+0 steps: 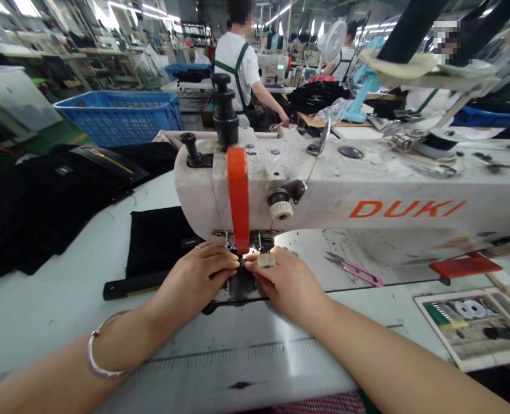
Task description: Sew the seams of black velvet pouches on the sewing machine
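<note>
Both hands were close together at the near side of the white sewing machine (323, 195), just below its orange lever (238, 195). I had the left hand (194, 273) and the right hand (291, 284) on either side of a small dark piece (242, 263), which lay at the needle area between their fingertips. The fingers of each were narrow, drawn in close to the piece; I could not tell whether they gripped it or only pressed it down. A bracelet (91, 353) circled the left wrist.

On the bench (60, 322), I saw flat black fabric (155, 241) beyond the left hand, with a dark rolled strip (136, 286) along its near edge. Pink-handled snips (360, 273) lay right of the right hand, and a tray (487, 362) sat farther right. On the far side, a person in a white shirt (244, 63) stood near a blue basket (117, 118).
</note>
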Demonstrator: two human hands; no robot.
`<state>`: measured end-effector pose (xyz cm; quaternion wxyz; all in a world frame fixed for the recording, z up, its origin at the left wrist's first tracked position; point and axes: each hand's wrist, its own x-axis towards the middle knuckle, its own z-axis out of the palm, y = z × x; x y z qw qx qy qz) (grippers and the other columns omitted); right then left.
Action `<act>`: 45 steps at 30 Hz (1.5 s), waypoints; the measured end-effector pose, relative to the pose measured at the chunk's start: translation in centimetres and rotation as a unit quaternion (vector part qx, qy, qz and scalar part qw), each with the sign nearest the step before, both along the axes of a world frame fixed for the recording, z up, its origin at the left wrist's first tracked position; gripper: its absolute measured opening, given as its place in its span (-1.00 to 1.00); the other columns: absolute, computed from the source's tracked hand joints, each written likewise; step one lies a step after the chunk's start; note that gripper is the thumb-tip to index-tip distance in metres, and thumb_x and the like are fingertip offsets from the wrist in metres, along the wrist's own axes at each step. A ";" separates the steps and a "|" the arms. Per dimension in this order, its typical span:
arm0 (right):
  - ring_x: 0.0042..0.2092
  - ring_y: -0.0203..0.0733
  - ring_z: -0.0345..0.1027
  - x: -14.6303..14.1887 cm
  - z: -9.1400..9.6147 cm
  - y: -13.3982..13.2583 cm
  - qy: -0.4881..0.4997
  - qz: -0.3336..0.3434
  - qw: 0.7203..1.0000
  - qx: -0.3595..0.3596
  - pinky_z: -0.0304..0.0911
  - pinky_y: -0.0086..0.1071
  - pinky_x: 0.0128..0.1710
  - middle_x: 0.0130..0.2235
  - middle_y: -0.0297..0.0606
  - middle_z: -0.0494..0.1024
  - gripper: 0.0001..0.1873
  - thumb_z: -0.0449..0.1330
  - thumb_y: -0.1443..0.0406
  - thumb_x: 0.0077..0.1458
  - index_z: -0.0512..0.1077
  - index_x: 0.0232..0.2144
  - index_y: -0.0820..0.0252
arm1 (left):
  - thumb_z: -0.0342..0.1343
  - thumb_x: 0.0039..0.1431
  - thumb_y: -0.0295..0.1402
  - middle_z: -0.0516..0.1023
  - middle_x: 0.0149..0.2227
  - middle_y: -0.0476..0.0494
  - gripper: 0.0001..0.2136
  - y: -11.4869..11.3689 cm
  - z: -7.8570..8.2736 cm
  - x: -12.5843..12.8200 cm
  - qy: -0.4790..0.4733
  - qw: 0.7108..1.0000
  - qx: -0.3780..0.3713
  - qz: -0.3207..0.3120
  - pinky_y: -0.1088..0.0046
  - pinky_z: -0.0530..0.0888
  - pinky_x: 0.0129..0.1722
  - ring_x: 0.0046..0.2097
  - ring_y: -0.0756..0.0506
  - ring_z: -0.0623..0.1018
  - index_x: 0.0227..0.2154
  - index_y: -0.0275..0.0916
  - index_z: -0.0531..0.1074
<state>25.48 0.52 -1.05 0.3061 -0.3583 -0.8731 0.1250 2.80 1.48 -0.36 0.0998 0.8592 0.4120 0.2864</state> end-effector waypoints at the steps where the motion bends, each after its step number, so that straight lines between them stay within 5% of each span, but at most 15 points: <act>1: -0.12 -0.11 0.39 0.0 0.0 0.0 -0.001 -0.001 1.000 0.001 0.36 -0.25 -0.07 -0.05 -0.22 0.62 -0.72 0.15 0.49 0.23 0.52 -0.05 0.19 | 0.12 0.32 -0.37 0.67 -0.21 -0.05 -0.85 0.1 -0.1 0.0 0.003 1.000 -0.006 0.003 0.28 0.53 -0.02 -0.13 -0.12 0.61 -0.25 -0.17 0.60; 36: 0.00 -0.04 0.37 -0.5 -0.4 0.1 -0.019 -0.030 0.999 -0.040 0.34 -0.16 0.04 -0.03 -0.14 0.58 -0.68 0.12 0.47 0.23 0.50 0.00 0.18 | 0.17 0.23 -0.39 0.67 -0.19 -0.07 -0.87 1.0 -0.9 0.0 0.002 0.997 -0.040 0.061 0.24 0.55 -0.04 -0.10 -0.17 0.61 -0.28 -0.12 0.63; 45: -0.04 -0.08 0.37 -0.9 -0.1 0.0 -0.027 -0.028 0.999 -0.034 0.31 -0.29 -0.03 -0.11 -0.16 0.57 -0.71 0.11 0.48 0.18 0.47 -0.08 0.17 | 0.15 0.24 -0.23 0.69 -0.23 -0.06 -0.83 1.2 -2.0 -0.7 -0.007 0.997 -0.028 0.074 0.25 0.60 -0.12 -0.18 -0.20 0.65 -0.32 -0.03 0.65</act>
